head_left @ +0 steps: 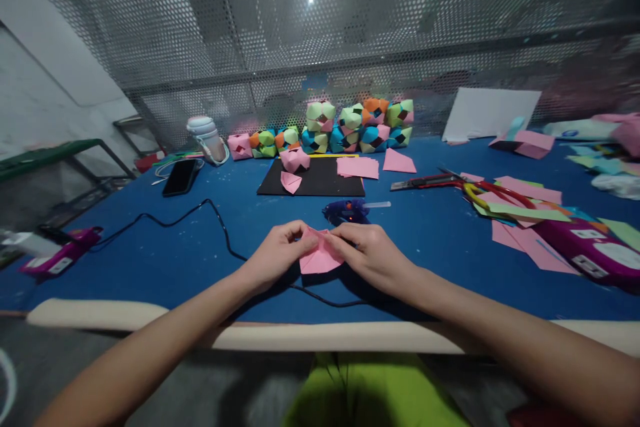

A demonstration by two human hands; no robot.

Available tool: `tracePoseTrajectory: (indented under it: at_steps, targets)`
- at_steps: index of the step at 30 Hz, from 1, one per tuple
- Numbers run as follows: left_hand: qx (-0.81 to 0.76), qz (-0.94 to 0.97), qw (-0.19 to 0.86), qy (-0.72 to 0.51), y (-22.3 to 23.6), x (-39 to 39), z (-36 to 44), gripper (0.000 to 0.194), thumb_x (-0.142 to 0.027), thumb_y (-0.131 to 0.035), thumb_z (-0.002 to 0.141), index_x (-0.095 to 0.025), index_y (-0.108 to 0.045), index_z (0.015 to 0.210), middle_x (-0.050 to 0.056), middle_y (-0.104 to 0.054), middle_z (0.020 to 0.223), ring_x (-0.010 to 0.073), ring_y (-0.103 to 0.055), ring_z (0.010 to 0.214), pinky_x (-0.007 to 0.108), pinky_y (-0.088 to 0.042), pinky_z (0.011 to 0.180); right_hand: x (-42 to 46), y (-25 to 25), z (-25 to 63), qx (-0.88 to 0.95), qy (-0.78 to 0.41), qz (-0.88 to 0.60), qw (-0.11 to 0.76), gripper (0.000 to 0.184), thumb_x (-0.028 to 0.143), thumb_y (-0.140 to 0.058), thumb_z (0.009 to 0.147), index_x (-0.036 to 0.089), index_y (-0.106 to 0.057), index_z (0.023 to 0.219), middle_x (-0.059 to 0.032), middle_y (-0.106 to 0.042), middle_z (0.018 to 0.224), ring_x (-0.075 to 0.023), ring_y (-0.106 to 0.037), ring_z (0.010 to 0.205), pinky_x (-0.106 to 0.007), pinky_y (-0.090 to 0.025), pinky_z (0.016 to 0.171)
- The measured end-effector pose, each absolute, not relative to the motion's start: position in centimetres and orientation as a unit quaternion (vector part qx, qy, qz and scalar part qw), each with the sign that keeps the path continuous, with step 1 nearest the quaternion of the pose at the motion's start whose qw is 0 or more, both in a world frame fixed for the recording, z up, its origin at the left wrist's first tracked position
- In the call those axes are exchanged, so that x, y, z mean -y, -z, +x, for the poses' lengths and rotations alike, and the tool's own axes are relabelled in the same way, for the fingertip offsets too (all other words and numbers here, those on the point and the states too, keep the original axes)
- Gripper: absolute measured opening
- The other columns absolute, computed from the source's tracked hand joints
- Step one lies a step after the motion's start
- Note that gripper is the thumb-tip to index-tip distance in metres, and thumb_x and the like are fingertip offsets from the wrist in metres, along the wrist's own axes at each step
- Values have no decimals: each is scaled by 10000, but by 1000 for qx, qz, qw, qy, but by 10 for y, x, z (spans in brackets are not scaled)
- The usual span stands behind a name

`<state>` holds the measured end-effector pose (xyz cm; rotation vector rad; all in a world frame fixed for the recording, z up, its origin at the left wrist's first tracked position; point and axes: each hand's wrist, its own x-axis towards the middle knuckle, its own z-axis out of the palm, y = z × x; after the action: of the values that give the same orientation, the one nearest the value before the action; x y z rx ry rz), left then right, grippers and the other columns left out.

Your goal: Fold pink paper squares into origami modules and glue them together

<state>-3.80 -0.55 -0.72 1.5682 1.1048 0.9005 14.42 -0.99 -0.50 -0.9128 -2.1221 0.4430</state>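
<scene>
A folded piece of pink paper (320,261) is pinched between both hands near the front of the blue table (190,280). My left hand (280,250) grips its left side, thumb on top. On the right side, my right hand (370,253) holds it with thumb and forefinger. Just beyond them lies a blue glue gun (346,209) with a clear glue stick poking out. Farther back, a black board (320,181) carries a pink folded paper ball (295,159), a small pink folded piece (291,181) and a stack of pink paper sheets (357,167).
Several coloured paper balls (345,137) stand in rows at the back. Scissors (475,193), loose paper and a purple pouch-like object (590,247) lie right. At left are a phone (181,177), a bottle (206,137) and a purple power strip (65,255); a black cord (220,213) crosses the table.
</scene>
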Motion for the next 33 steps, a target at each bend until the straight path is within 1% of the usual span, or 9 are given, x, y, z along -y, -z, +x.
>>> tracePoseTrajectory:
  at_steps: [3,8,13,18,21,24,26,29,33]
  targets:
    - [-462,663,466,-361,5,7,-38,258,-360,-595,763,-146,-503,651,-36,-474,637,83,-406,604,208,-318,572,8,3,145,823,-175,-365,398,136,167,-518,849,132,-649,835,-58,-685,800,-129,-602,703,-220,-425,635]
    - [-449,676,474,-342,2,10,-36,262,-358,-593,761,-143,-507,638,-34,-476,628,84,-401,596,207,-320,564,10,5,145,837,-124,-341,409,204,130,-485,849,138,-611,688,-27,-637,640,-109,-553,570,-213,-398,551]
    - [-451,640,479,-398,3,7,-39,244,-329,-622,738,-143,-509,629,-37,-488,623,79,-413,594,208,-322,576,17,-11,153,844,-37,-312,435,219,191,-414,901,147,-610,812,-58,-654,753,-130,-580,661,-233,-421,614]
    - [-474,566,480,-473,7,-1,-44,180,-302,-635,722,-137,-576,685,-26,-540,645,79,-447,592,207,-320,570,16,-40,186,760,-8,-424,494,349,282,-367,893,194,-502,583,-7,-494,523,-116,-457,490,-252,-361,520]
    - [-478,541,486,-493,8,-4,-45,154,-280,-641,704,-134,-594,689,-19,-556,657,84,-465,589,208,-329,562,2,-46,210,763,-41,-489,422,328,287,-414,833,191,-458,523,-4,-477,498,-120,-445,483,-248,-326,474]
    - [-486,520,484,-510,9,-6,-46,135,-251,-647,680,-132,-585,671,-27,-540,624,80,-461,557,209,-333,544,-15,-41,225,818,-126,-513,229,340,362,-485,800,183,-496,511,7,-498,484,-112,-443,445,-232,-294,415]
    - [-487,512,486,-514,9,-8,-46,132,-248,-643,677,-130,-583,682,-22,-548,622,85,-481,553,215,-349,546,-23,-34,224,834,-175,-499,156,330,446,-539,776,177,-588,591,-8,-574,543,-129,-500,476,-231,-323,426]
    - [-483,509,496,-511,11,-8,-46,127,-241,-632,681,-130,-571,693,-11,-567,630,102,-524,558,228,-376,553,-28,-18,207,824,-240,-481,180,303,474,-565,766,186,-653,798,-17,-646,682,-149,-560,586,-228,-379,488]
    - [-486,513,493,-508,12,-7,-45,110,-218,-610,683,-145,-527,682,-13,-568,611,113,-545,539,237,-389,542,-31,8,181,768,-281,-523,238,323,440,-532,782,140,-650,765,-10,-577,590,-125,-491,523,-228,-348,454]
